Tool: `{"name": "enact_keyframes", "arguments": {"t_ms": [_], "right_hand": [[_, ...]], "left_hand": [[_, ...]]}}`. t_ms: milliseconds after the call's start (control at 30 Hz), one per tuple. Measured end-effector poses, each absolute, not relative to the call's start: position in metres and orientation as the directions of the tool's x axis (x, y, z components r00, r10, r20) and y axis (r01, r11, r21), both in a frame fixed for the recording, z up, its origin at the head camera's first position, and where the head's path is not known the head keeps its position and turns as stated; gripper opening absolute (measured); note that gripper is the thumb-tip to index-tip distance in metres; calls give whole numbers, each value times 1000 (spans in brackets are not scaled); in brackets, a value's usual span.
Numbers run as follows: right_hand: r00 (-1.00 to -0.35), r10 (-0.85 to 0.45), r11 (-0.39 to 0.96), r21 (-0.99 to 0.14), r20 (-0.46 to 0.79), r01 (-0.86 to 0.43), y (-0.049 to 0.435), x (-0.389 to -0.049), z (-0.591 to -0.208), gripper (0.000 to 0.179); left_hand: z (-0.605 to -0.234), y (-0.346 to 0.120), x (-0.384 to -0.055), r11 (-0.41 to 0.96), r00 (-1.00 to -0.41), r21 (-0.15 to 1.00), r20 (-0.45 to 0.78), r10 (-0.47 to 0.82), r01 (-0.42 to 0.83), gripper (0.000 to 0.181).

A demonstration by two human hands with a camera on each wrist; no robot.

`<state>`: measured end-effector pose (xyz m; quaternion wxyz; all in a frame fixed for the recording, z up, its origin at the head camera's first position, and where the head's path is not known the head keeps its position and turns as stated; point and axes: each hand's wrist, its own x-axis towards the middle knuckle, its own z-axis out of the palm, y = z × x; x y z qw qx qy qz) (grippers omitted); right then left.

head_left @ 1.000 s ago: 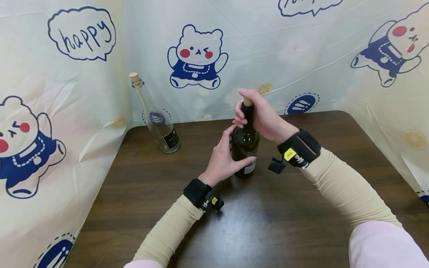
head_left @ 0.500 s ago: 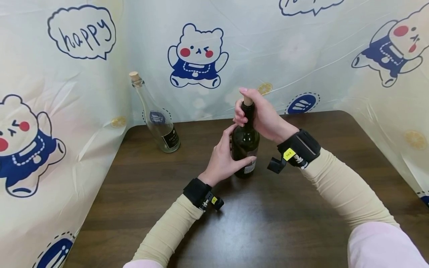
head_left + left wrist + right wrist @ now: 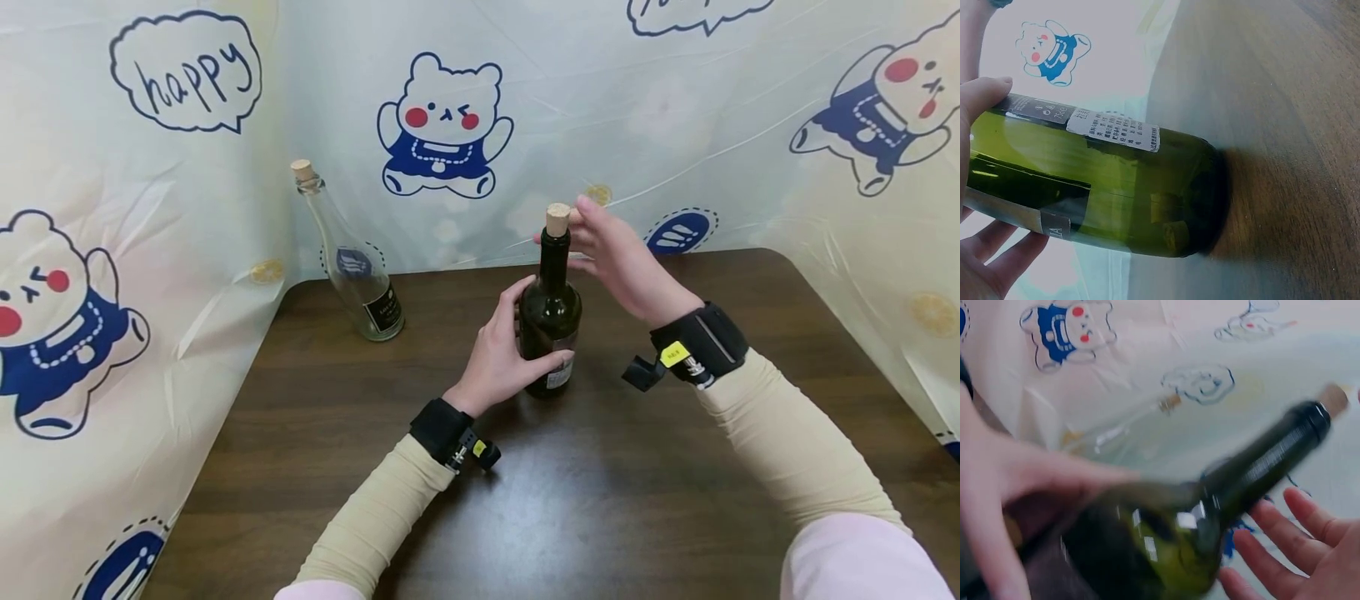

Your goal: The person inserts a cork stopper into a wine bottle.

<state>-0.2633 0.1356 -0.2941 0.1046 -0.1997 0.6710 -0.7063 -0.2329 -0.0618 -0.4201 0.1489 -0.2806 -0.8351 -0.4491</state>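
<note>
A dark green wine bottle (image 3: pixel 551 312) stands upright on the table, a cork (image 3: pixel 557 219) sitting in its mouth and sticking up above the rim. My left hand (image 3: pixel 501 360) grips the bottle's body from the left, thumb across the front near the label; in the left wrist view the fingers (image 3: pixel 1019 259) curl around the glass. Beside the neck, my right hand (image 3: pixel 626 262) is held with its fingers loosely extended behind the neck and cork. The right wrist view has those fingers (image 3: pixel 1279 544) spread near the neck, holding nothing.
A clear glass bottle (image 3: pixel 348 267) with a black label and its own cork (image 3: pixel 302 171) stands at the table's back left. Behind the brown wooden table (image 3: pixel 360 417) hangs a pale printed curtain (image 3: pixel 585 100) with bear figures.
My right hand has let go of the bottle's neck and cork and moved right, its fingers opening. The cork is now fully visible. The left hand and the bottle have stayed put.
</note>
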Motion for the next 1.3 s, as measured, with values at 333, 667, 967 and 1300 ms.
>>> {"name": "enact_keyframes", "arguments": {"t_ms": [333, 667, 967, 1300], "right_hand": [[-890, -449, 227, -952, 83, -204, 169, -256, -334, 59], [-846, -500, 386, -827, 185, -409, 154, -236, -389, 90], [-861, -417, 367, -813, 290, -451, 144, -231, -413, 81], [-860, -404, 350, -816, 312, -460, 143, -230, -416, 79]], "left_hand": [[-423, -62, -235, 425, -775, 648, 532, 341, 632, 105], [-424, -65, -236, 422, -771, 645, 526, 360, 637, 101], [-426, -62, -235, 434, -768, 635, 543, 340, 640, 105], [-439, -56, -223, 517, -782, 602, 566, 260, 608, 110]]}}
